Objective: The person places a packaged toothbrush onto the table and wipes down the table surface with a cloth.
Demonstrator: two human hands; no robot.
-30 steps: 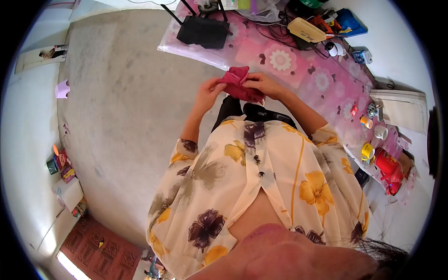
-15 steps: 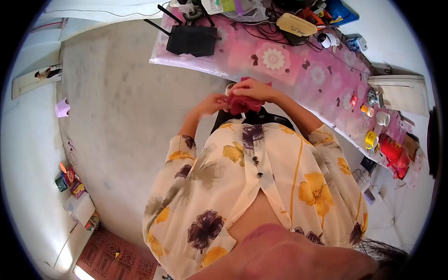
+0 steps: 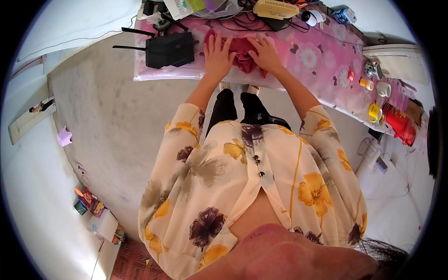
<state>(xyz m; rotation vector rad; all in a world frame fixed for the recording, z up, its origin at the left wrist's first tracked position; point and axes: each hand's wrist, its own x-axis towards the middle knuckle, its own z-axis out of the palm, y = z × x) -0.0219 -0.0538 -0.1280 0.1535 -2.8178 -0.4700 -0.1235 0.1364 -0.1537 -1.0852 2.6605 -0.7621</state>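
Note:
A crumpled dark red cloth [image 3: 243, 59] lies on the pink flowered tablecloth [image 3: 298, 79] near the table's front edge. My left hand [image 3: 218, 58] rests on the cloth's left side, palm down with its fingers stretched apart. At the cloth's right side, my right hand [image 3: 266, 56] also lies palm down, fingers spread and pointing away from me. Neither hand grips the cloth; both touch it from above. Just left of my left hand stands a black router [image 3: 170, 50] with raised antennas.
Behind the cloth are tangled cables [image 3: 235, 23], a yellowish box-shaped device [image 3: 276, 8] and a white camera-like device [image 3: 312, 17]. Toward the right end stand a yellow mug [image 3: 374, 113], a white cup [image 3: 383, 89] and a red thermos [image 3: 399, 123]. Grey floor [image 3: 121, 121] extends left.
Both hands have moved forward with the red cloth, from in front of my waist onto the table. They held it bunched before; now they lie spread over it.

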